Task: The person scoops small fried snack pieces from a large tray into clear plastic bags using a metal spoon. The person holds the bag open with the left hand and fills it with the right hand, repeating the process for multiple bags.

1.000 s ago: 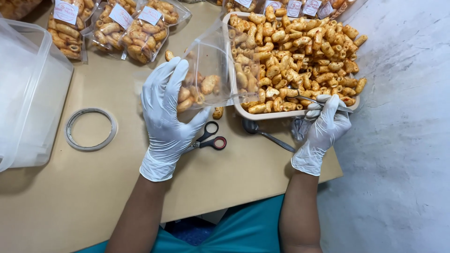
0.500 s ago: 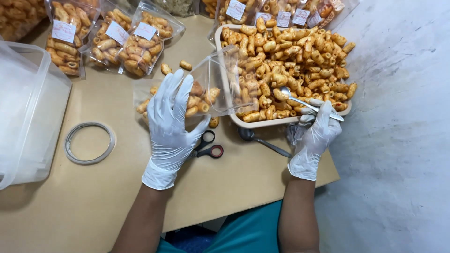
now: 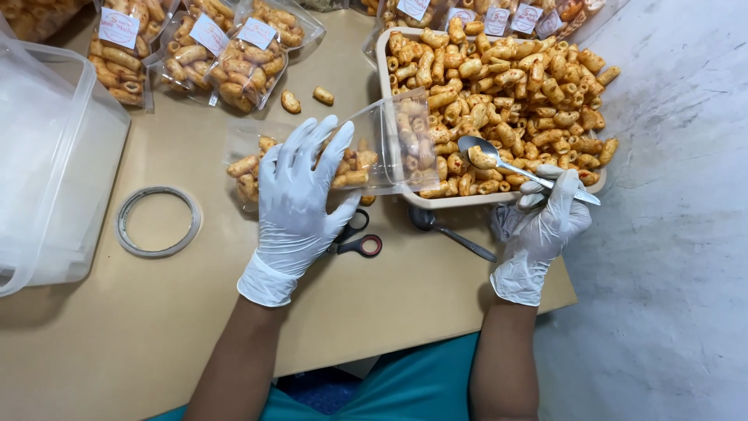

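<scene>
Between both hands point(image 3: 300, 195), clear bag point(image 3: 374, 148)

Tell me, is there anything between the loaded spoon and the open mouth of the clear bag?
Nothing visible blocks it. The right hand holds the spoon, its bowl carrying one snack piece over the tray. The left hand holds the clear bag with its mouth open at the tray's left edge. Only heaped snacks lie below.

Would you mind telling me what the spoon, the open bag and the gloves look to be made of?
Spoon: polished metal, likely steel; it glints. Open bag: thin clear plastic film; the snacks show through. Gloves on the left hand and right hand: thin white, probably latex or vinyl; they wrinkle closely over the fingers.
</scene>
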